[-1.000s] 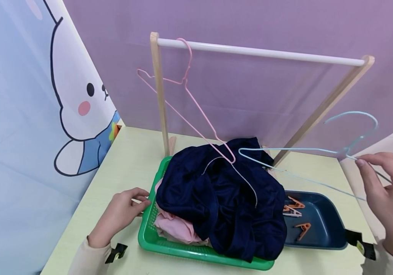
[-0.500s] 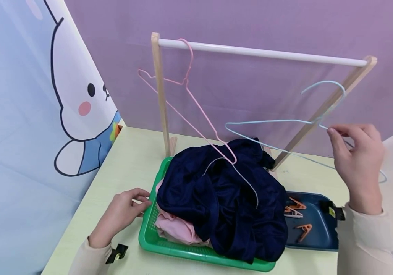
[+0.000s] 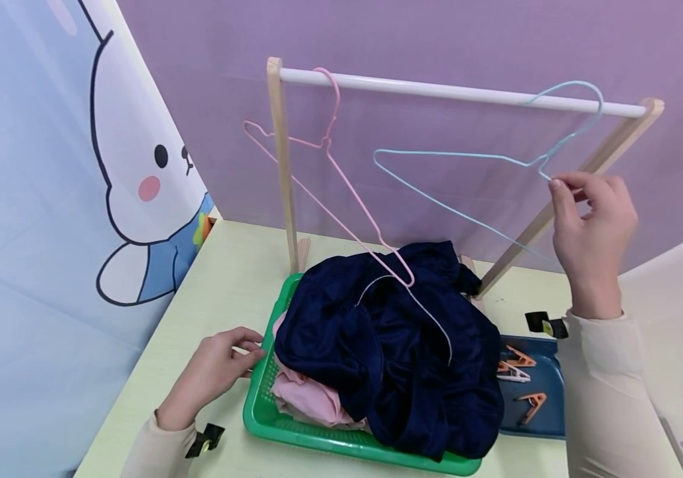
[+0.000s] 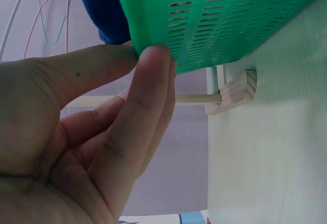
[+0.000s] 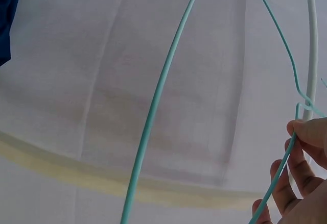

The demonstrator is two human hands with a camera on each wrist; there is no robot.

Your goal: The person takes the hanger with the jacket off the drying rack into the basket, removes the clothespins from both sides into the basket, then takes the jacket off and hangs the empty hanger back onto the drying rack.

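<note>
My right hand [image 3: 592, 226] pinches the blue hanger [image 3: 466, 179] at its neck, hook up at the white rail [image 3: 460, 93], far right end of the rack; I can't tell if it's seated. My left hand [image 3: 216, 372] grips the near-left rim of the green basket [image 3: 269, 418]. Risk, I'd judge: letting go early drops the hanger onto the navy garment [image 3: 389, 352], or it swings into the pink hanger [image 3: 341, 192].

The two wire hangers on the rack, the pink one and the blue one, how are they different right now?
The pink hanger sits at the left end of the white rail; the blue hanger has its hook at the right end. No hand touches the pink hanger, while the right hand pinches the blue hanger at its neck. The pink hanger's lower corner reaches the navy garment; the blue hanger is above it. Both are thin, bare wire.
</note>
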